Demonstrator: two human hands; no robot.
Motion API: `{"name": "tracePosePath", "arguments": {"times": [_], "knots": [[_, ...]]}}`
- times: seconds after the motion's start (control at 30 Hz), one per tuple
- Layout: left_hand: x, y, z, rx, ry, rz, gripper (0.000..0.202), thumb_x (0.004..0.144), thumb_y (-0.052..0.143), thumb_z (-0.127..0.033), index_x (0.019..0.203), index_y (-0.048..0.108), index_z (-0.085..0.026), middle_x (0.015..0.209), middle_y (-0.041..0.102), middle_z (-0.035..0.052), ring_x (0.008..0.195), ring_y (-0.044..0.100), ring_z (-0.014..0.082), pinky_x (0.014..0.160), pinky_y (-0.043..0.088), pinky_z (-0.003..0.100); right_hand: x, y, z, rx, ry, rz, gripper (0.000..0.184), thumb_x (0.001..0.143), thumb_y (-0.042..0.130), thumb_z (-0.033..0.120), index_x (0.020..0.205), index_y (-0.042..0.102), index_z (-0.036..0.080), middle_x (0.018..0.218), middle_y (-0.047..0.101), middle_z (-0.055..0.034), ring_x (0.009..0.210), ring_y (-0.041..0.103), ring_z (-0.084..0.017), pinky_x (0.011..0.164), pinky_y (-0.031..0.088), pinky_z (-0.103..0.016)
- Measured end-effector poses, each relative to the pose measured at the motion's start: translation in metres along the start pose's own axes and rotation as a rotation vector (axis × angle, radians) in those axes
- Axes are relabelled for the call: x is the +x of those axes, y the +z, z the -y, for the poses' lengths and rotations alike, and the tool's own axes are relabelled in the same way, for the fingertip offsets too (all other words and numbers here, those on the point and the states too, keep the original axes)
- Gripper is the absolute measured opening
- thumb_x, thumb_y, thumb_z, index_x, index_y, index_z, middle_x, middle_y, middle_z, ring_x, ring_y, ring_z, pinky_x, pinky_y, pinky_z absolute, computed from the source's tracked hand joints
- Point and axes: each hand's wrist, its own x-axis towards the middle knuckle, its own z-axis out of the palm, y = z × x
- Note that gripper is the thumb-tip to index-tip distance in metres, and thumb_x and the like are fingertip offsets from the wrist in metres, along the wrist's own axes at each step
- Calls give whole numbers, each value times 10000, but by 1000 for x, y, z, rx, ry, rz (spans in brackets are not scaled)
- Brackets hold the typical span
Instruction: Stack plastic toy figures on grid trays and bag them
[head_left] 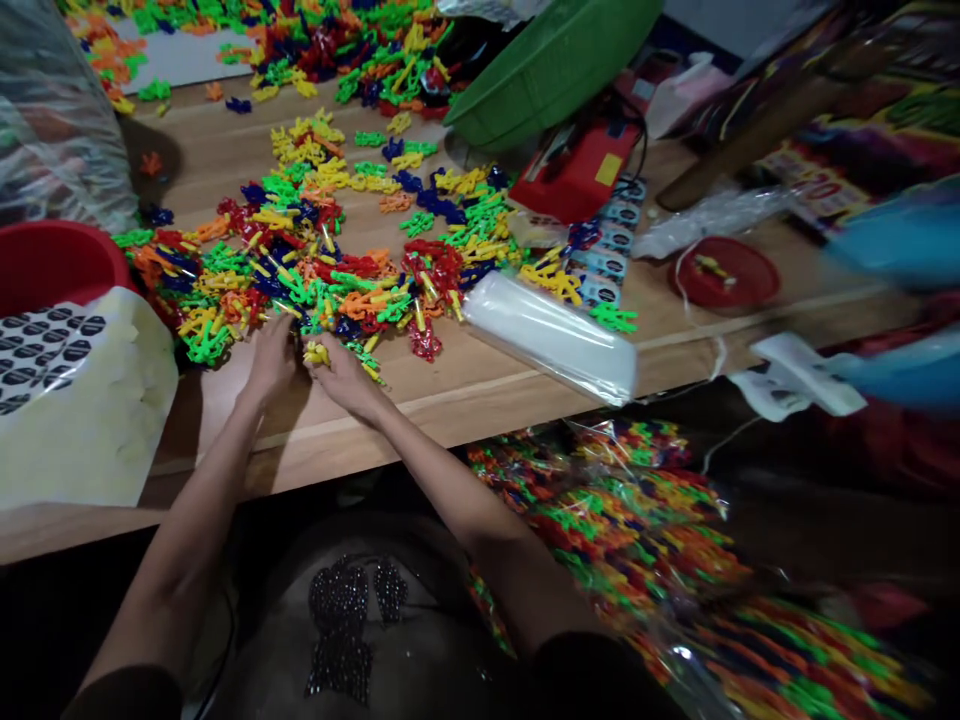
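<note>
Head view. A heap of small plastic figures [315, 275] in green, yellow, orange, red and dark blue spreads across a wood-grained tabletop [465, 385]. The right hand [343, 374], at the heap's near edge, is clamped on a yellow piece [316, 353], visible between thumb and fingers. The left hand [272, 355] lies just beside it, fingertips against the heap; whether they are together on a piece cannot be told. At left, a sheet of black oval stickers [90, 430] on pale backing partly covers a red tub [64, 250]; behind the tub stands a large translucent bag [60, 130]. Right of the heap, a bundle of clear plastic sleeves [555, 335] lies aslant near the tabletop's front edge, with a strip of printed cards [616, 245] beyond it. On the far side are a tilted green basket [551, 80] and a red box-shaped object [562, 180]. Farther right, a shallow red dish [739, 288] holds small pieces. Below the tabletop, on the person's right, are clear bags [637, 515] filled with multicoloured pieces.
</note>
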Motion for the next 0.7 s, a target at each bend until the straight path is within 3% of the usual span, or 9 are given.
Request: {"name": "tracePosePath", "arguments": {"times": [0.13, 0.23, 0.37, 0.53, 0.6, 0.7], "knots": [[-18, 26, -3, 88, 21, 43, 502, 844, 616, -177, 1342, 675, -170, 1522, 611, 187, 1453, 551, 355, 1289, 382, 597, -1, -11, -21, -98, 12, -124, 469, 935, 541, 145, 1399, 549, 211, 1372, 684, -147, 1242, 664, -296, 1110, 530, -487], [-34, 31, -4, 126, 31, 34, 453, 915, 588, -201, 1361, 670, -191, 1506, 635, 156, 1424, 585, 299, 1248, 458, 504, -9, -18, -38, -119, -35, -234, 452, 929, 523, 163, 1377, 545, 218, 1450, 639, -160, 1335, 614, -294, 1177, 489, -516], [-23, -1, 6, 206, -31, -129, 367, 1002, 573, -323, 1337, 669, -208, 1453, 650, 171, 1412, 560, 343, 1253, 410, 574, -16, -18, -48, -127, -106, -286, 353, 927, 510, 176, 1275, 555, 217, 1470, 607, -180, 1388, 571, -286, 1202, 465, -513], [14, -59, 34, 322, -144, -324, 484, 925, 689, -340, 1398, 629, -255, 1621, 490, 175, 1559, 326, 451, 1312, 137, 710, -20, -11, -48, -164, -150, -305, 357, 873, 481, 117, 1205, 567, 216, 1423, 612, -175, 1362, 578, -277, 1190, 473, -503], [17, -66, 42, 352, -170, -327, 493, 888, 733, -334, 1367, 644, -262, 1573, 543, 178, 1554, 319, 472, 1300, 63, 746, -22, -9, -47, -172, -145, -301, 374, 863, 480, 112, 1208, 574, 222, 1431, 611, -165, 1352, 580, -283, 1182, 478, -516], [1, -54, 42, 379, -173, -270, 447, 869, 745, -312, 1301, 680, -219, 1512, 595, 216, 1519, 375, 505, 1265, 92, 789, -24, -8, -46, -179, -148, -286, 397, 854, 479, 110, 1220, 586, 219, 1441, 611, -167, 1347, 578, -306, 1173, 479, -548]]}}
